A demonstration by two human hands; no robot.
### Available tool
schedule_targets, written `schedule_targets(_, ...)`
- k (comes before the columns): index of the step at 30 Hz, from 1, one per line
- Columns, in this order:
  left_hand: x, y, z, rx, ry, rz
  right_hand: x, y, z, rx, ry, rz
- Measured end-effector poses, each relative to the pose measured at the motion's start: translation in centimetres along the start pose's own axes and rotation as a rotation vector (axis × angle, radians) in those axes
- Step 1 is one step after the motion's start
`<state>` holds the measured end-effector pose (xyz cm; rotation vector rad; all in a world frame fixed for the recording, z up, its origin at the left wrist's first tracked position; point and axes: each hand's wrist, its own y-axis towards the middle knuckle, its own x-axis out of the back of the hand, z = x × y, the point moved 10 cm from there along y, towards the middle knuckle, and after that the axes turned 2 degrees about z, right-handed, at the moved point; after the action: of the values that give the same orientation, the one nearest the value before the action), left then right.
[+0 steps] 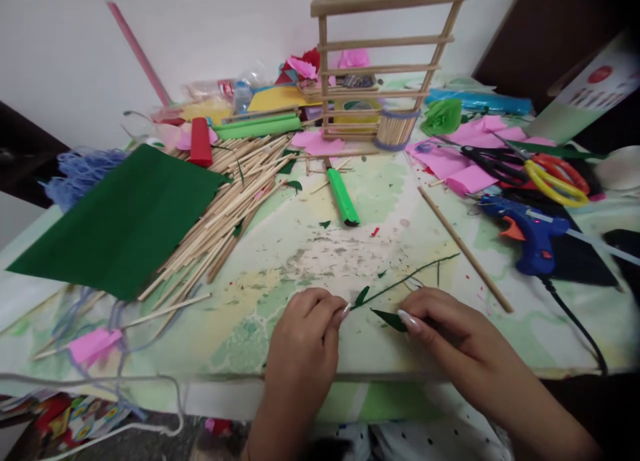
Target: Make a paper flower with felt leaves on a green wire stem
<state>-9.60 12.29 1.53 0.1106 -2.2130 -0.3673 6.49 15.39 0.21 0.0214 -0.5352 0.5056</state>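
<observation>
My left hand pinches the lower end of a thin green stem, which slants up to the right over the table. A small green leaf stands on the stem beside my fingertips. Between the thumb and fingers of my right hand is a pointed dark green leaf, its tip toward the left and apart from the stem. Part of that leaf is hidden by the fingers.
Wooden sticks and a dark green sheet lie left. A green cutter lies mid-table below a stick frame. Right are a blue glue gun, its cable, scissors and a single stick.
</observation>
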Motion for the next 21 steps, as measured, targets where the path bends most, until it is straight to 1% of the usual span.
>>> schedule_targets(2, 0.0, 0.1, -0.1, 0.005, 0.017, -0.001, -0.5, 0.4, 0.5, 0.011, -0.035, 0.008)
schedule_targets(7, 0.2, 0.3, -0.4, 0.039, 0.104, -0.060, -0.6, 0.4, 1.1, 0.036, -0.081, -0.024)
schedule_targets(11, -0.1, 0.2, -0.1, 0.088, 0.082, -0.049, -1.4, 1.2, 1.0, 0.029, -0.101, 0.034)
schedule_targets(12, -0.1, 0.2, 0.0, 0.093, 0.071, -0.046, -1.4, 1.6, 0.9, 0.027, -0.120, 0.029)
schedule_targets(16, 0.1, 0.0, 0.0, 0.086, 0.061, -0.070, -0.6, 2.6, 0.6, 0.033, -0.212, -0.079)
schedule_targets(21, 0.4, 0.0, -0.1, 0.071, 0.079, -0.122, -0.8, 2.8, 0.5, 0.024, -0.312, -0.089)
